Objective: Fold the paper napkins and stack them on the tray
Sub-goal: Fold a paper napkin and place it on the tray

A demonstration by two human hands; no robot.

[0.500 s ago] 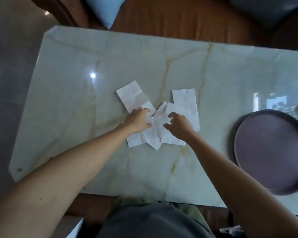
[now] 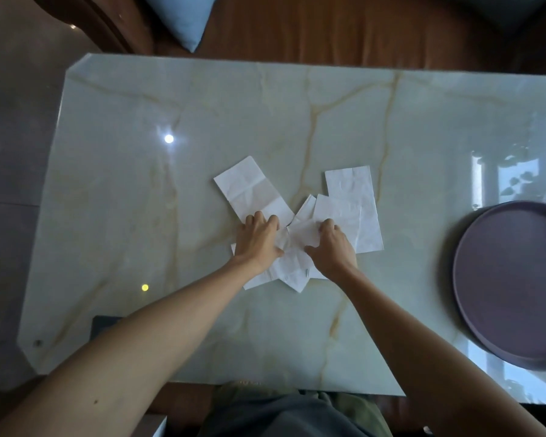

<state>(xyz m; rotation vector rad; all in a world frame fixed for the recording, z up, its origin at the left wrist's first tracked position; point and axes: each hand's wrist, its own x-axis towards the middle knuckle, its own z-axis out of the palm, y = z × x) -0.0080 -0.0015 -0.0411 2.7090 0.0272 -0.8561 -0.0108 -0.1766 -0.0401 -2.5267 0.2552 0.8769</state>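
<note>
Several white paper napkins lie overlapped in a loose fan at the middle of the marble table. One long napkin (image 2: pixel 249 187) points to the far left, another (image 2: pixel 355 203) lies on the right, and a crumpled one (image 2: pixel 292 266) sits between my hands. My left hand (image 2: pixel 257 241) rests palm down on the left napkin with its fingers curled on the paper. My right hand (image 2: pixel 331 247) presses on the middle napkins, thumb and fingers pinching the paper. The round dark purple tray (image 2: pixel 514 285) stands at the right edge with nothing on it.
The pale marble table (image 2: pixel 171 216) has a glossy top with light reflections. A brown sofa (image 2: pixel 328 29) with a light blue cushion (image 2: pixel 183 17) runs along the far side. My lap shows at the near edge.
Both hands have stayed on the napkins; the fingers of each have shifted slightly on the paper. The napkins lie much as before.
</note>
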